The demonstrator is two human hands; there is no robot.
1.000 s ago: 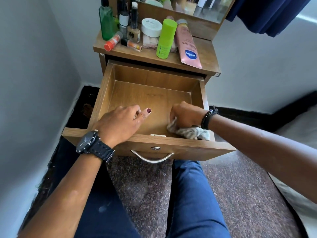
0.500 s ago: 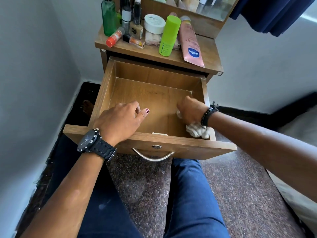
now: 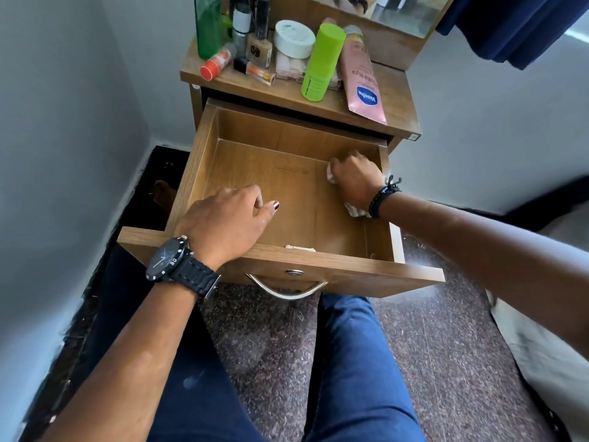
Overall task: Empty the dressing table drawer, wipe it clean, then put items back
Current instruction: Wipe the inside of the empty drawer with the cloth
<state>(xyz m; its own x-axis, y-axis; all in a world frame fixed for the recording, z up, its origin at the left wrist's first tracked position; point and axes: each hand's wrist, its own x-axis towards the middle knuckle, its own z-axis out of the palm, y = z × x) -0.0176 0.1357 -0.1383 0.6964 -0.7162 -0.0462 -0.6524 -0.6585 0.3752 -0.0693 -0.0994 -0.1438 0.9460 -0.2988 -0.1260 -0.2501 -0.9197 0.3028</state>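
Observation:
The wooden drawer (image 3: 287,186) is pulled fully out of the dressing table and holds nothing but my hands and a cloth. My right hand (image 3: 357,180) is shut on a white cloth (image 3: 353,210), pressed to the drawer floor near the right wall, toward the back. My left hand (image 3: 223,224) rests over the front left edge of the drawer, fingers loosely curled, holding nothing. On the dressing table top (image 3: 392,90) stand the removed items: a green bottle (image 3: 207,27), a lime green tube (image 3: 320,62), a pink Vaseline tube (image 3: 363,78), a white jar (image 3: 294,38) and small cosmetics.
A metal handle (image 3: 287,290) hangs under the drawer front. My legs in blue jeans (image 3: 360,362) are below the drawer on a speckled stone floor. A grey wall stands close at the left, a dark blue curtain (image 3: 516,23) hangs top right, and a mirror is behind the table.
My right hand has slid the cloth from the front right corner toward the back along the right wall. My left hand has stayed at the front left edge.

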